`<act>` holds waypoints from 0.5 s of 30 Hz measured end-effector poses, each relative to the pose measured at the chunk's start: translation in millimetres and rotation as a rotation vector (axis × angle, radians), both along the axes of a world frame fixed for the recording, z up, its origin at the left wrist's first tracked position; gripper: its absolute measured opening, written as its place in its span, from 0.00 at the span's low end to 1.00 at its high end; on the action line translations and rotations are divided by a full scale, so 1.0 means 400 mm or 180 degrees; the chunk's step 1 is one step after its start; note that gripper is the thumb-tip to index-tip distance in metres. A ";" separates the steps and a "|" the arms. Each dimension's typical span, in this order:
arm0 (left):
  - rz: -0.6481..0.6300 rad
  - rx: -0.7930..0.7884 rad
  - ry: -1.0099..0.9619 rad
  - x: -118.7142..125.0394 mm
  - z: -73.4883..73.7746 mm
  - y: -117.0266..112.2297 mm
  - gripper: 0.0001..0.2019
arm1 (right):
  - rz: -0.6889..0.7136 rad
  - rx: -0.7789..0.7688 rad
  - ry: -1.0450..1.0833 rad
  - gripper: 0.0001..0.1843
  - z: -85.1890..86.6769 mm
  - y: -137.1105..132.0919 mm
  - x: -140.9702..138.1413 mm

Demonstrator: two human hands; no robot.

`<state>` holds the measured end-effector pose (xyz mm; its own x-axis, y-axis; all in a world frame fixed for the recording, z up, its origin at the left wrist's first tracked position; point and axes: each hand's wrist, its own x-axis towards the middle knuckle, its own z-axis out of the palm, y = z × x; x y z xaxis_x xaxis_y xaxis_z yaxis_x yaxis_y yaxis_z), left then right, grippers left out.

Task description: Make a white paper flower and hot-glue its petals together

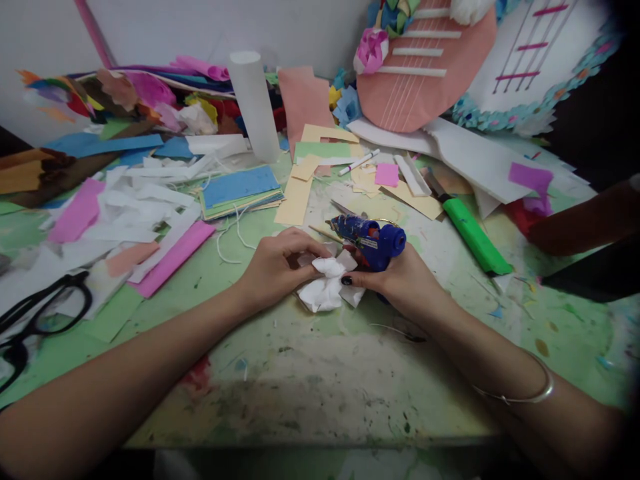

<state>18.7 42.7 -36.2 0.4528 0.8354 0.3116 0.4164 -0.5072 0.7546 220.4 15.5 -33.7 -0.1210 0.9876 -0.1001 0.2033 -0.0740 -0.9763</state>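
At the middle of the green table [320, 373], my left hand [277, 267] pinches a crumpled white paper piece [325, 287] with curled fingers. My right hand [400, 280] is wrapped round a blue glue gun [373, 240], whose nozzle points left toward the paper. The right thumb, with a dark nail, presses on the same white paper. A silver bangle sits on my right wrist.
Coloured paper scraps [150, 220] and a paper stack [240, 190] cover the left. A white tube [255, 107] stands at the back. A green cutter [473, 233], black scissors [35, 320] and a pink paper guitar [425, 67] lie around. Another person's arm [585, 220] rests at the right.
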 end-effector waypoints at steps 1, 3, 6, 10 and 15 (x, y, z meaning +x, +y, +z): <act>0.0013 0.0014 -0.0008 0.000 0.000 -0.001 0.04 | -0.0021 0.0011 -0.0004 0.21 0.003 -0.001 0.001; 0.0021 0.0077 -0.0003 0.000 0.001 -0.002 0.03 | -0.0075 0.0071 -0.0022 0.20 0.011 -0.003 0.006; 0.0017 0.0270 0.0044 -0.002 0.002 0.000 0.03 | -0.0253 0.0276 -0.0078 0.17 0.032 -0.006 0.022; -0.0001 0.0627 0.0040 -0.004 0.000 0.006 0.06 | -0.0292 0.0480 0.0075 0.17 0.072 -0.008 0.045; -0.0073 0.1039 0.0108 -0.004 0.001 0.008 0.04 | -0.0074 0.0473 0.0130 0.15 0.111 -0.008 0.070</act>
